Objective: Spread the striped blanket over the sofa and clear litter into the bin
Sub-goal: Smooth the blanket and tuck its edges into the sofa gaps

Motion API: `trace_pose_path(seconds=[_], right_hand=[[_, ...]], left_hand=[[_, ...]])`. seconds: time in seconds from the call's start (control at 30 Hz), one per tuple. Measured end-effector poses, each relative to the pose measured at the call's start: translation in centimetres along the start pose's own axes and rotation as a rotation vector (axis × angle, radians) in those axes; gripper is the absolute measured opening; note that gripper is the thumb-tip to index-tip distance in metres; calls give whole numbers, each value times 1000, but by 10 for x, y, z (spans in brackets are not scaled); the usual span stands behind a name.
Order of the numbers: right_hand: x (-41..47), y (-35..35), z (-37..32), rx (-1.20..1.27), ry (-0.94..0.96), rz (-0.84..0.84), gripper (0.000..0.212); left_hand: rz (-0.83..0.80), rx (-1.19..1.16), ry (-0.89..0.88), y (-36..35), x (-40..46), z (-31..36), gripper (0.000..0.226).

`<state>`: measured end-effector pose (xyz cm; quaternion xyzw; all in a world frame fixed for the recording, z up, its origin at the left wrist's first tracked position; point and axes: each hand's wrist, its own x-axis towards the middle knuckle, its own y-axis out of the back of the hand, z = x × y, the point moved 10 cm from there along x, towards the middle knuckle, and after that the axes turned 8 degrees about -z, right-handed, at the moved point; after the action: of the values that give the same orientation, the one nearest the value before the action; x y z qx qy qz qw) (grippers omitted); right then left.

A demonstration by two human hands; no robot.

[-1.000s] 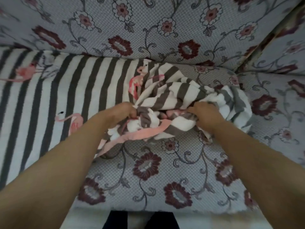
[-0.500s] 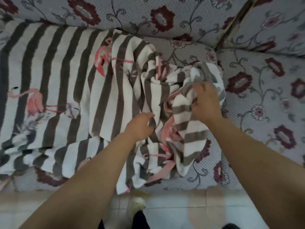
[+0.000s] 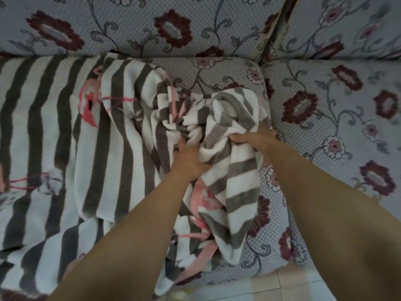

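The striped blanket [image 3: 71, 135], grey and white with pink flamingos, lies flat over the left part of the sofa seat [image 3: 338, 118] and is bunched into a heap near the middle. My left hand [image 3: 187, 158] is shut on a fold in the heap. Just to its right, my right hand [image 3: 257, 137] grips the upper edge of a hanging flap of the same blanket. Part of the blanket drapes over the seat's front edge. No litter or bin shows.
The sofa's floral backrest [image 3: 173, 27] runs across the top. A gap between cushions [image 3: 273, 33] sits at the upper right. Pale tiled floor [image 3: 271, 287] shows below the seat edge.
Both hands have shifted right and up along the bunched blanket. The heap has been pulled further right, and more of the blanket now lies flat on the left.
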<state>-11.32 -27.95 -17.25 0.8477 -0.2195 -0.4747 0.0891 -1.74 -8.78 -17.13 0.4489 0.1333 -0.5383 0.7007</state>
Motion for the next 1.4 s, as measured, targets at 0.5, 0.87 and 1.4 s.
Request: trace_pose_path(seconds=[0.5,0.87,1.4], right_hand=[[-112,146,-123,-164,638,500,61],[-118,124,-47,-550,346,291,58],[-200,-337,-1,-968,616,-456,44]], left_hand=[[54,-543,-317,26,-43,164,40],[-100,-380,-211,-30,-44,164,20],[77,45,228,34,-208,-231,41]])
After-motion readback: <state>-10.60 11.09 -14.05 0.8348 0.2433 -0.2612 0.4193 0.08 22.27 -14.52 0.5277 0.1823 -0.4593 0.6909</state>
